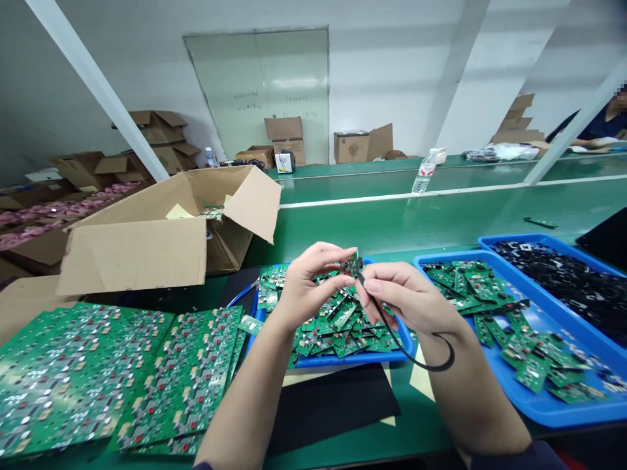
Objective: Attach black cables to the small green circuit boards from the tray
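Left hand (313, 277) and right hand (409, 294) converge above a blue tray (353, 360) of circuit boards.
Angled up from below, the left hand's grip pinches one small green circuit board (353, 263) between thumb and fingers; the right, slanting inward, pinches a black strap (392, 331) beside it.

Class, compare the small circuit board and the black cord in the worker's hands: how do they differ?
Colour: the circuit board is mainly green, while the black cord is dark along its visible length.
Shape: the board is short; the cord is long and curves into a hook.
Hold: the left hand pinches the board, the right hand the cord.
Both are held between thumb and fingers.
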Action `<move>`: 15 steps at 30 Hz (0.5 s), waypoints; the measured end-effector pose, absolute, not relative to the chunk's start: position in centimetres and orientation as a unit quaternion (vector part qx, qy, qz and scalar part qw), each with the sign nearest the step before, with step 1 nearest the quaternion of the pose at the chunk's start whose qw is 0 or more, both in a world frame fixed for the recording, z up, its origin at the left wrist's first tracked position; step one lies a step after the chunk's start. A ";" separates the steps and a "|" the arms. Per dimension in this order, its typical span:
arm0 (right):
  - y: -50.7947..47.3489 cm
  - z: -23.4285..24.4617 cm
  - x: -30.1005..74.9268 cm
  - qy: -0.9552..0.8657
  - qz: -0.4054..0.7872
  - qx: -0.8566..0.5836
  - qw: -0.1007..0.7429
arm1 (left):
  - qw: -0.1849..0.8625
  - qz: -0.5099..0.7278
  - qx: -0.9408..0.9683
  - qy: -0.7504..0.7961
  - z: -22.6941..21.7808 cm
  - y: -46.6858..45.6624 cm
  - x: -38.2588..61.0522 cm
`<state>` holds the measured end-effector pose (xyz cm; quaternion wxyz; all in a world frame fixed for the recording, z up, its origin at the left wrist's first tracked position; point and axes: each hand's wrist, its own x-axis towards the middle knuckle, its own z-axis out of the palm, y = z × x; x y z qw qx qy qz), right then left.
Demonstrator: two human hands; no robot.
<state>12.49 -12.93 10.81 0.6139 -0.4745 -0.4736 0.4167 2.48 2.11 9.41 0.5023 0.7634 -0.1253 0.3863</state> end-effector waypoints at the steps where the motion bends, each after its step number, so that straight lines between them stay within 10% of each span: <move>1: -13.0 10.9 12.4 -0.474 0.409 -0.475 0.619 | 0.501 0.384 0.765 -0.127 9.4 2.1 2.5; 15: -13.0 11.1 12.2 -0.474 0.410 -0.501 0.597 | 0.599 0.350 0.710 -0.118 9.3 1.9 2.4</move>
